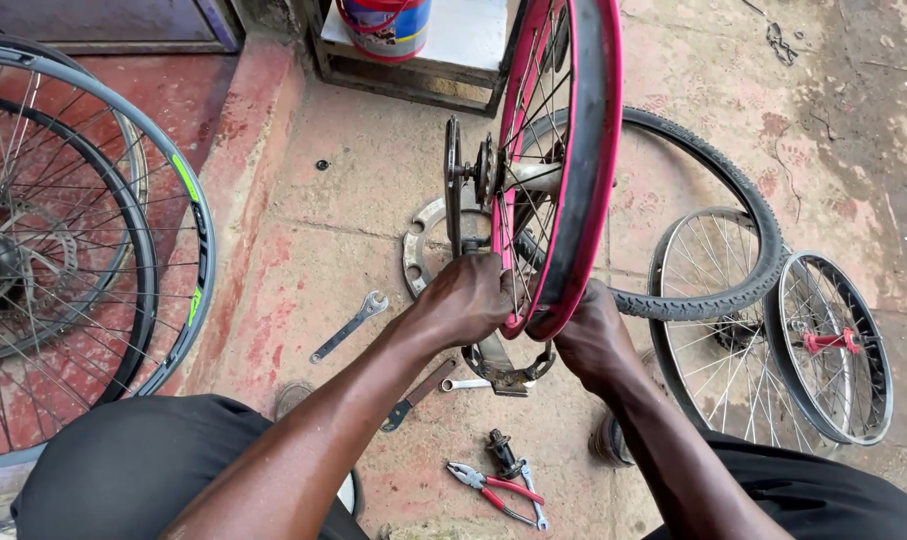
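Five wheels show: one pink wheel on the stand, two at left, two at right. One loose tyre, two spanners, one pair of pliers, one bucket.

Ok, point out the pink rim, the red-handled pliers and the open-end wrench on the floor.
pink rim (586,200), head view, on its black inner band.
red-handled pliers (504,492), head view, on the red handles.
open-end wrench (350,326), head view, mid-shaft.

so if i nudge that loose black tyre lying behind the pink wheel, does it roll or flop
The black tyre lies flat with no rim inside, so it would probably slide and flex, not roll. It looks thin, likely light. Its tread may drag on the rough concrete floor.
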